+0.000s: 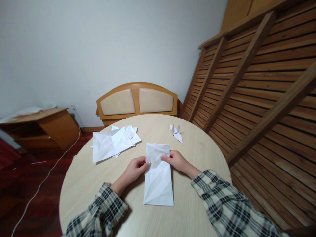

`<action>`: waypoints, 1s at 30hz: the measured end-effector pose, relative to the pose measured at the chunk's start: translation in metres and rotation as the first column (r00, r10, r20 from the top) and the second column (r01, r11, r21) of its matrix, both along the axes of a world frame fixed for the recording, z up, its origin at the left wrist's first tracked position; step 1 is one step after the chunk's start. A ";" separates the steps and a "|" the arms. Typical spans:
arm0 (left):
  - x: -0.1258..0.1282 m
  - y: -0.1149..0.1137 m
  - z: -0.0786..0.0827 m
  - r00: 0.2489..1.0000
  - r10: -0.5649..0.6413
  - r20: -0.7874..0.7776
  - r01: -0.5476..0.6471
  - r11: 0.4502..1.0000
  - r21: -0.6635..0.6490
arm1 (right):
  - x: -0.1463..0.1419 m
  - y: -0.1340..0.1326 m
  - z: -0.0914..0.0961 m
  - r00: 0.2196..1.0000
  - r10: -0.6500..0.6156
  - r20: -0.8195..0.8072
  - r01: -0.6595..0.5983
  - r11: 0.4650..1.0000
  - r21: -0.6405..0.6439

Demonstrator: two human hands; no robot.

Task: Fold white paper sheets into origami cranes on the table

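A folded sheet of white paper (158, 184), creased across its face, forms a tall rectangle over the near middle of the table. My left hand (135, 169) pinches its left edge, thumb on top and the fingers curled beneath. On the opposite edge my right hand (178, 161) grips it, the thumb lying on the paper and the other fingers partly hidden behind. Beyond my right hand stands a small white origami crane (176, 132). Several creased white paper sheets (103, 146) lie in a loose overlapping pile beyond my left hand.
The round pale wooden table (197, 151) fills the middle. A wooden headboard (137, 98) with cream panels stands behind it. Slatted wooden panels (259, 115) lean on the right. At left are a low wooden cabinet (61, 125) and a white cable (46, 177) on the dark red floor.
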State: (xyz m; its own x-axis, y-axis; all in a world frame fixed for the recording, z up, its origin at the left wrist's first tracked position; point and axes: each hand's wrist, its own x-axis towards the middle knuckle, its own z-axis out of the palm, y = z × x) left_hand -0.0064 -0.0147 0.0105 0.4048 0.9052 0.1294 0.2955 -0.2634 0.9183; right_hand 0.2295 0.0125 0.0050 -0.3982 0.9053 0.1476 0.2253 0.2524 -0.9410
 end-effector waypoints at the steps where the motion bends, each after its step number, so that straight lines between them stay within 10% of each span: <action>1: 0.000 0.000 0.000 1.000 0.007 0.006 -0.007 1.000 0.004 | 0.000 0.000 0.001 1.000 0.013 0.002 -0.013 1.000 -0.008; 30: 0.000 -0.001 0.008 0.998 0.034 0.046 -0.034 0.999 -0.004 | -0.001 0.002 0.003 0.992 -0.055 -0.113 0.062 0.997 0.054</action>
